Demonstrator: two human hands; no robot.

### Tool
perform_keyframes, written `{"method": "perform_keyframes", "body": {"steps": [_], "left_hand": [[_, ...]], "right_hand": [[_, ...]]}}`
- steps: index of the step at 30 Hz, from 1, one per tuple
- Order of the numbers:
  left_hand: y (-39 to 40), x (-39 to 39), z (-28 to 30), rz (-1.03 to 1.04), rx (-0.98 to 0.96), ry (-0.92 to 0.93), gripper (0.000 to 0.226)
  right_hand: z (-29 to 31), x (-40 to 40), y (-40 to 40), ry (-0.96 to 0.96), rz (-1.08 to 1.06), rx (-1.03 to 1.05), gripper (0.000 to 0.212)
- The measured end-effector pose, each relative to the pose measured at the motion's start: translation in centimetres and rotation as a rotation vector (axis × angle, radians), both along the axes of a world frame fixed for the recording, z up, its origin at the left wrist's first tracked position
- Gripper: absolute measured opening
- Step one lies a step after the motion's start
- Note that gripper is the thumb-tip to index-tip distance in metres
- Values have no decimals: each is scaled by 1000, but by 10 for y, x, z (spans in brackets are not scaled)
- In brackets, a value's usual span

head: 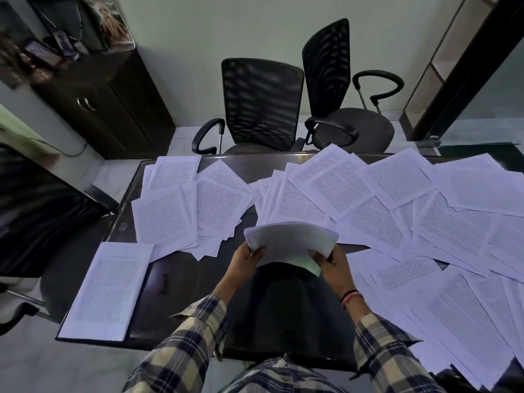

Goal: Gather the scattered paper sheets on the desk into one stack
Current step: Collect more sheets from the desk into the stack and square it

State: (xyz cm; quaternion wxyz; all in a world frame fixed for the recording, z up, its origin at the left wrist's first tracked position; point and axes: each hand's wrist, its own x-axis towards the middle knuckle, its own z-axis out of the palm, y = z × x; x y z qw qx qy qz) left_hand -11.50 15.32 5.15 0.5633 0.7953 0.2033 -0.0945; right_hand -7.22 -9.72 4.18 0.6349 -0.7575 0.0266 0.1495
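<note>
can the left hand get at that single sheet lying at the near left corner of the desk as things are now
Probably not yet: the left hand grips the held stack together with the right hand. The path looks free, only bare desk between it and the single sheet, once that grip is released.

Plaid sleeves [187,344] — red wrist thread [351,296].

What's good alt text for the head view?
Both hands, left hand and right hand, hold a curved stack of paper above a dark desk still strewn with printed sheets. Two black mesh office chairs stand beyond the desk.
</note>
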Motion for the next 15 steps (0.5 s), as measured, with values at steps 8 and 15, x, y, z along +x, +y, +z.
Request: {"method": "perform_keyframes", "body": {"steps": [8, 15], "left_hand": [[8, -6, -8, 52, 163, 38, 22], [136, -36, 1, 396, 121, -31, 9]], "right_hand": [[-8, 11, 14, 6, 194, -327, 34], [10, 9, 137, 8, 371, -206, 26]]}}
